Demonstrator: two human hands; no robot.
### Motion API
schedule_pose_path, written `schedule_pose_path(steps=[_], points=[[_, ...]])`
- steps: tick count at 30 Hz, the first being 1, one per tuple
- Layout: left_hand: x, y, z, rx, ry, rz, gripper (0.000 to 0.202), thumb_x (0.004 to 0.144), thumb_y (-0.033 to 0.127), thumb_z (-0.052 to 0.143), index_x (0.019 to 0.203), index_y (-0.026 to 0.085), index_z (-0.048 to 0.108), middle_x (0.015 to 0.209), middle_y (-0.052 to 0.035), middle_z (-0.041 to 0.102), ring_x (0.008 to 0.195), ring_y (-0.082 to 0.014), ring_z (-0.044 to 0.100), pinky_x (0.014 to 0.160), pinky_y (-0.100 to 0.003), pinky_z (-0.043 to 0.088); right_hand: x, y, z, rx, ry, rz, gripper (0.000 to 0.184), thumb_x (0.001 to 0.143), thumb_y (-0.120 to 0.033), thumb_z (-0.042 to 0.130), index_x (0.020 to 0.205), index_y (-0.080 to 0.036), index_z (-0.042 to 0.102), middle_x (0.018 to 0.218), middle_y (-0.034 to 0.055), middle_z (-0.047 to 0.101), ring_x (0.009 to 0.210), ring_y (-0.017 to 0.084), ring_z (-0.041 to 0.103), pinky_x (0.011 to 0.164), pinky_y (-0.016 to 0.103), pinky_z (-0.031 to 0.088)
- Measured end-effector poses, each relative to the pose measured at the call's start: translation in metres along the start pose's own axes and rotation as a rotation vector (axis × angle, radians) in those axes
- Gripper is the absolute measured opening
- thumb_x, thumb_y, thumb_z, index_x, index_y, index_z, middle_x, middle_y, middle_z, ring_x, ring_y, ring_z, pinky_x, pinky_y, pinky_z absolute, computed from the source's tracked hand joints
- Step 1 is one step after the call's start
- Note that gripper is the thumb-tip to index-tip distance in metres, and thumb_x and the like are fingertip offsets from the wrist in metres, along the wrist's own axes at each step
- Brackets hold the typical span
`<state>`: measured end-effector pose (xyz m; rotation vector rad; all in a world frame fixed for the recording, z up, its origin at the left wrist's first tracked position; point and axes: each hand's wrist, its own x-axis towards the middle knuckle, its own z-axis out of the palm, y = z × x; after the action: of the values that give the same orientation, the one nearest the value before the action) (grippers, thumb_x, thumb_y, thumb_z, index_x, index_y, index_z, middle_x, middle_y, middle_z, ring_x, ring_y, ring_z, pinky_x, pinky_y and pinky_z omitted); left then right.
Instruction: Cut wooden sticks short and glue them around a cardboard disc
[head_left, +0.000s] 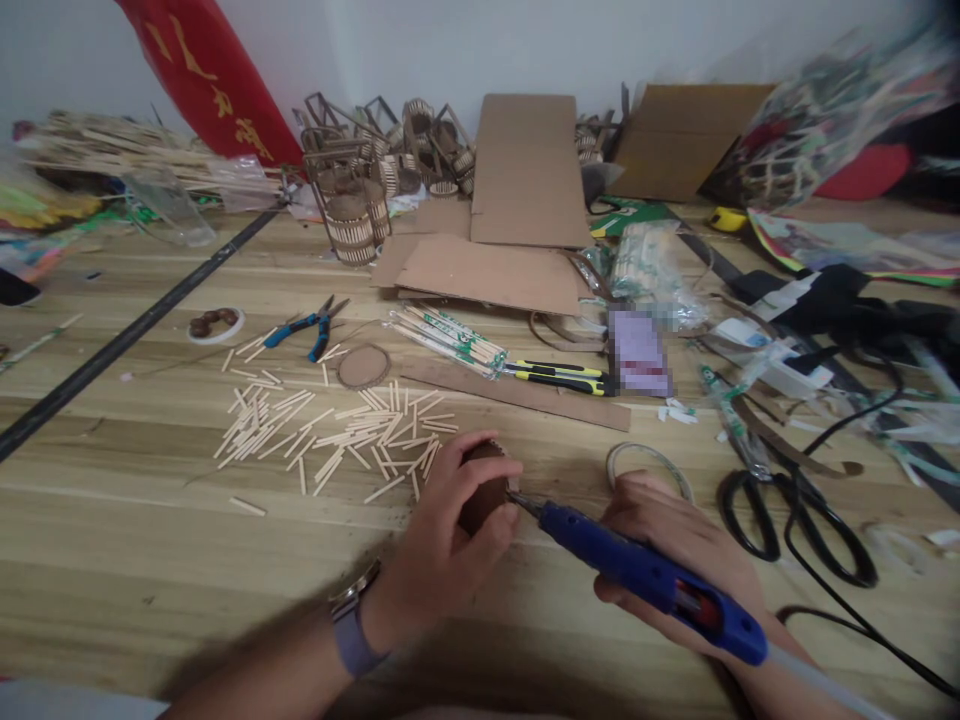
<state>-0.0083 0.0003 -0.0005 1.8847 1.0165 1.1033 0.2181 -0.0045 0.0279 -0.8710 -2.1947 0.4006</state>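
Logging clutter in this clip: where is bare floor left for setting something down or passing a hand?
Bare wood lies left of the left hand, below the scattered sticks and right of the black rod. A smaller patch lies between the sticks and the blue pliers. Right of the glue gun, scissors, cables and packets crowd the floor.

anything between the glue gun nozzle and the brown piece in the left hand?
No, head view: glue gun nozzle tip sits against the brown round piece held by the left hand.
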Motion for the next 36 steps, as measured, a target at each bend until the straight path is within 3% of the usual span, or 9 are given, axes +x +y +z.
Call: schedule_pose_path(steps=[12,17,21,36], points=[[-0.001,0.001,0.001,0.181,0.063,0.069,0.028,0.089,0.024,0.053,0.118,0.027,0.053,0.138,-0.0093,0.038,0.127,-0.0267,0.04,0.105,-0.048,0.035,-0.013,0.01,0.003,0.083,0.003,0.058,0.019,0.084,-0.043,0.061,0.077,-0.027,0.052,0.059,-0.0013,0.055,0.052,0.018,0.051,0.061,0.035,0.041],[-0.002,0.0,0.002,0.188,0.061,0.069,0.028,0.09,0.024,0.052,0.119,0.027,0.053,0.138,-0.0087,0.038,0.128,-0.0265,0.04,0.104,-0.047,0.036,-0.005,0.003,-0.001,0.013,0.003,0.03,0.021,0.083,-0.04,0.064,0.074,-0.026,0.051,0.056,-0.0036,0.054,0.051,0.017,0.051,0.062,0.035,0.042],[-0.004,0.0,0.002,0.198,0.052,0.049,0.029,0.091,0.023,0.052,0.119,0.029,0.052,0.14,-0.0081,0.036,0.128,-0.0262,0.039,0.105,-0.046,0.035,0.0,0.0,-0.003,-0.052,0.014,0.007,0.028,0.088,-0.045,0.056,0.07,-0.024,0.05,0.054,-0.0044,0.051,0.051,0.015,0.049,0.06,0.033,0.041],[-0.003,0.004,0.0,0.073,0.015,0.043,0.024,0.09,0.022,0.051,0.114,0.028,0.054,0.137,-0.007,0.039,0.127,-0.0244,0.042,0.104,-0.041,0.036,-0.01,0.005,-0.001,0.063,-0.031,0.172,0.041,0.086,-0.058,0.051,0.063,-0.024,0.048,0.054,-0.0044,0.045,0.05,0.014,0.044,0.063,0.033,0.041]])
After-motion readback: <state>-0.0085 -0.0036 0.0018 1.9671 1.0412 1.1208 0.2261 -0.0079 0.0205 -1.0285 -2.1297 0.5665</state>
